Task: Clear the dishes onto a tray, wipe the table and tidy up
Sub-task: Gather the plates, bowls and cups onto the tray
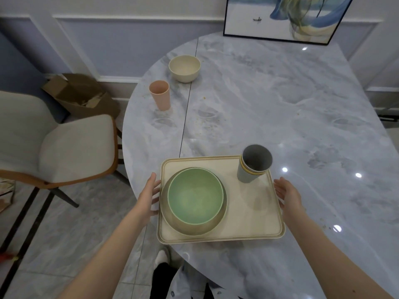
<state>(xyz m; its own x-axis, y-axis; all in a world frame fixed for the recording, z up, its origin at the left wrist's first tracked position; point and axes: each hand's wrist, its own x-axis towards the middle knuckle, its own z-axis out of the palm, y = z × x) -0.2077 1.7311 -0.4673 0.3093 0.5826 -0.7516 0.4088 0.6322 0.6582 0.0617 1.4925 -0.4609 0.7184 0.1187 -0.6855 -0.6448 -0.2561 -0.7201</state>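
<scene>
Both hands, left (pixel 149 194) and right (pixel 288 196), flank the tray (pixel 244 214) on the desk (pixel 280 104), each grip spread, fingers straight at its edges.

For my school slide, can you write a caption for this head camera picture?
Open hands flank a tray of stacked bowls and cups.

The green bowl (pixel 195 195) is hiding most of the bowl beneath (pixel 223 214); the grey cup (pixel 254 164) is covering the cups nested under it; the frame is cropping my painting (pixel 285 18).
</scene>
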